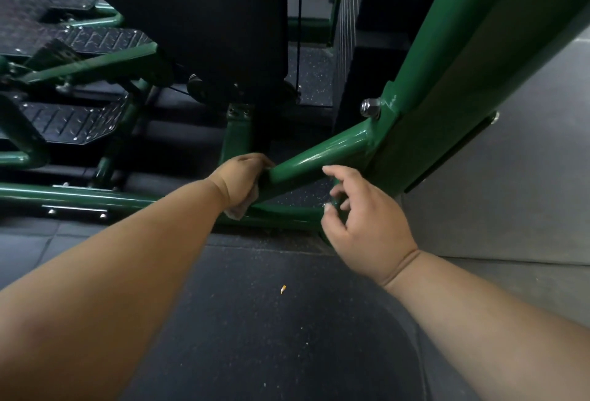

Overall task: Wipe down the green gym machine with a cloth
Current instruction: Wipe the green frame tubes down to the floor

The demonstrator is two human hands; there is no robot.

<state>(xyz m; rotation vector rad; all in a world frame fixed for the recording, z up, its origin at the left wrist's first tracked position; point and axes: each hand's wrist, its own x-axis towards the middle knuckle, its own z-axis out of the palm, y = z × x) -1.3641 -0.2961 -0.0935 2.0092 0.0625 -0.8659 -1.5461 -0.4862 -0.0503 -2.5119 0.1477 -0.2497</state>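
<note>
Low down, left hand (pixel 243 177) clutching cloth (pixel 238 210) against green brace tube (pixel 319 159), right hand (pixel 360 225) loosely spread, holding nothing

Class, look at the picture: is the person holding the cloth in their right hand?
No, the cloth is gripped by the left hand against the green bar, while the right hand holds nothing.

Grey cloth (pixel 240 207) against green machine (pixel 319 157)

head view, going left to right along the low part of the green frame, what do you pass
black tread footplate → left hand gripping the cloth → slanted green tube → right hand → silver bolt → big green upright
</note>
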